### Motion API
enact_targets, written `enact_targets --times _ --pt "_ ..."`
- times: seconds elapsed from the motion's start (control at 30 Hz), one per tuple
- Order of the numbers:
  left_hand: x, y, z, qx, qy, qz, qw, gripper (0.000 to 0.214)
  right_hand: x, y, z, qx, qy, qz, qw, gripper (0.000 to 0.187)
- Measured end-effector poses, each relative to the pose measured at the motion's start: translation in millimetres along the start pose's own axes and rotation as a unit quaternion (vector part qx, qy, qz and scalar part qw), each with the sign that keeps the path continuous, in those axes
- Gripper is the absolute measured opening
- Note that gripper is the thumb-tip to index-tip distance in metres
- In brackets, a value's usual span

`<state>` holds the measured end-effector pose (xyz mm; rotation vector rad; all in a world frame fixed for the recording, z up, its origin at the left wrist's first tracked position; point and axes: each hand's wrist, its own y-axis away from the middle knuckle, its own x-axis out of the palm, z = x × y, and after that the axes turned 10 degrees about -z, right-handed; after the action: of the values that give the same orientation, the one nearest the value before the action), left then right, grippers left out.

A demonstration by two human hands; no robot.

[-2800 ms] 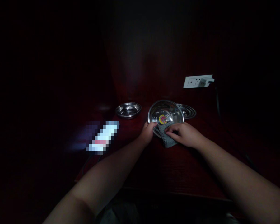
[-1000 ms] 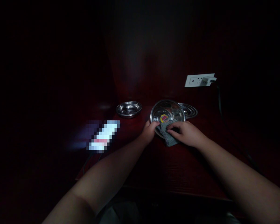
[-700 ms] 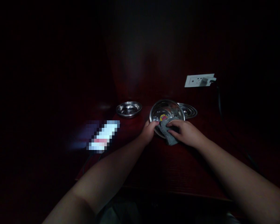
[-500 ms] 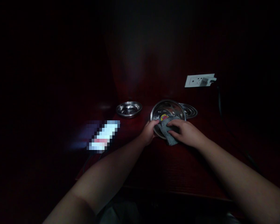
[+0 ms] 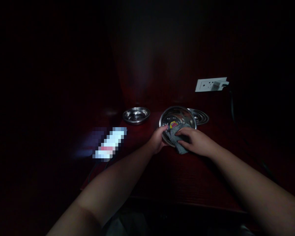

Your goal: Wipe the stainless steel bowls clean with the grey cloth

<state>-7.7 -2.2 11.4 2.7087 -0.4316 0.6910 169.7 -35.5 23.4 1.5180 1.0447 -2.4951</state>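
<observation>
A shiny metal bowl (image 5: 178,113) with a yellow and red sticker inside is tilted up toward me. My left hand (image 5: 158,140) grips its lower left rim, thumb on the inner side and the other fingers hidden beneath. My right hand (image 5: 195,141) presses a grey cloth (image 5: 175,136) against the bowl's lower inner wall, its fingers closed on the cloth, which hangs over the near rim.
A metal bowl (image 5: 136,115) stands on the dark red table (image 5: 182,183) to the left. Several nested metal dishes (image 5: 202,117) sit behind the held bowl. A blurred lit screen (image 5: 110,144) with a cable lies left. A wall socket (image 5: 211,84) holds a plug and cord.
Almost nothing differs. The bowl, both hands and the cloth sit very slightly lower and to the right in view, with the same grips.
</observation>
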Motion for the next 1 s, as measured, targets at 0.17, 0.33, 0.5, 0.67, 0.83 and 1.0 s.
enact_targets --times 0.17,0.33,0.5,0.67,0.83,1.0 --pt "-2.6 -3 2 0.013 -0.018 0.002 1.0 0.043 0 0 3 -0.025 -0.034 0.019 0.999 0.022" --pt "-3.4 -3 4 0.046 -0.012 0.018 0.999 0.044 1 1 7 -0.041 -0.069 0.029 0.996 0.018" --pt "-1.8 4 1 0.076 -0.031 0.048 0.995 0.046 0 1 11 -0.05 -0.107 0.016 0.993 0.02" --pt "1.2 9 -1 0.085 -0.043 0.071 0.993 0.05 -2 0 18 -0.061 -0.136 -0.016 0.989 0.026" --pt "2.7 9 0 0.121 -0.028 0.109 0.986 0.046 -1 0 21 -0.08 -0.148 -0.039 0.985 0.034" --pt "5.0 11 1 0.081 -0.007 0.078 0.994 0.044 1 0 22 -0.077 -0.13 -0.052 0.987 0.037"
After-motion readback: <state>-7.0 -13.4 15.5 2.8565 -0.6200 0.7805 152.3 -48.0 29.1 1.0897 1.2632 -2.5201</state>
